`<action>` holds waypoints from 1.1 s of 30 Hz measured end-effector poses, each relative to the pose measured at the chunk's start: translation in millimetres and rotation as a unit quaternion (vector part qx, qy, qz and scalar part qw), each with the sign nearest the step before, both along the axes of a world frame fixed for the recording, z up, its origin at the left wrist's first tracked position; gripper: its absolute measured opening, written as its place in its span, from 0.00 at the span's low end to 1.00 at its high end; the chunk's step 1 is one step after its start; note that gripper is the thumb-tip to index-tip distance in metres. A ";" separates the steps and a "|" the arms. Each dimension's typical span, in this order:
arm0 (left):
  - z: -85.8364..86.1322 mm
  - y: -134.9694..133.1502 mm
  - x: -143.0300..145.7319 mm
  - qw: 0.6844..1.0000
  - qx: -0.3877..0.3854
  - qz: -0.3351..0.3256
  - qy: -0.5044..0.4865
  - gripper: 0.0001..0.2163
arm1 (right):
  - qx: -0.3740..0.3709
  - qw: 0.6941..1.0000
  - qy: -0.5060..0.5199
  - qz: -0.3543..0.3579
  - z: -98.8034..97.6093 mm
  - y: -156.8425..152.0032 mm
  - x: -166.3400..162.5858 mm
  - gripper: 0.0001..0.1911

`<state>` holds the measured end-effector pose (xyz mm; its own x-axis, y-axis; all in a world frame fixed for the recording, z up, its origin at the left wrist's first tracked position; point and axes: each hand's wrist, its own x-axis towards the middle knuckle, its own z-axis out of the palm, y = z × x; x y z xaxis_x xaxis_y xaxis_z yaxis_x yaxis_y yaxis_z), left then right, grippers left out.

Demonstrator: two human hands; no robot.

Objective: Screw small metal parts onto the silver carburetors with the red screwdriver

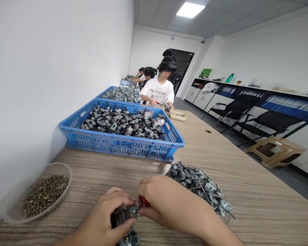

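My left hand (105, 213) is wrapped around a dark and silver metal part (122, 215), keeping it low over the table. Against the end of that part, my right hand (156, 198) is closed on something red (144, 201), which looks like a tool handle and is mostly covered by the fingers. Another metal part (130, 238) shows just below my left hand. Under and beyond my right forearm is a heap of small grey metal pieces (202, 188), with thin rods among them; its container is largely hidden.
A clear round tub (69, 177) of brassy screws (46, 196) stands at left. Ahead, a blue crate (123, 145) holds metal parts, with another blue crate (100, 94) behind. Across the table (259, 191) sits a person (157, 90) near a cream tray (178, 118).
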<state>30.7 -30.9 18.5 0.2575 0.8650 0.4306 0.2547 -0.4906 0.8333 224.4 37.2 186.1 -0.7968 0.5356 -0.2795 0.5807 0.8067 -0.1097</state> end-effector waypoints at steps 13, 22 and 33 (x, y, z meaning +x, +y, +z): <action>10.8 -1.5 0.6 1.000 0.009 0.019 0.022 0.07 | -0.012 1.000 0.009 0.025 -1.6 -3.3 -0.6 0.15; 9.2 -0.8 0.2 0.999 0.036 0.021 0.032 0.08 | -0.019 1.000 -0.002 0.024 2.0 -5.7 -2.5 0.16; 6.9 -0.1 -0.9 0.998 0.041 0.030 0.031 0.08 | -0.005 1.000 0.009 0.013 1.1 -1.6 0.0 0.08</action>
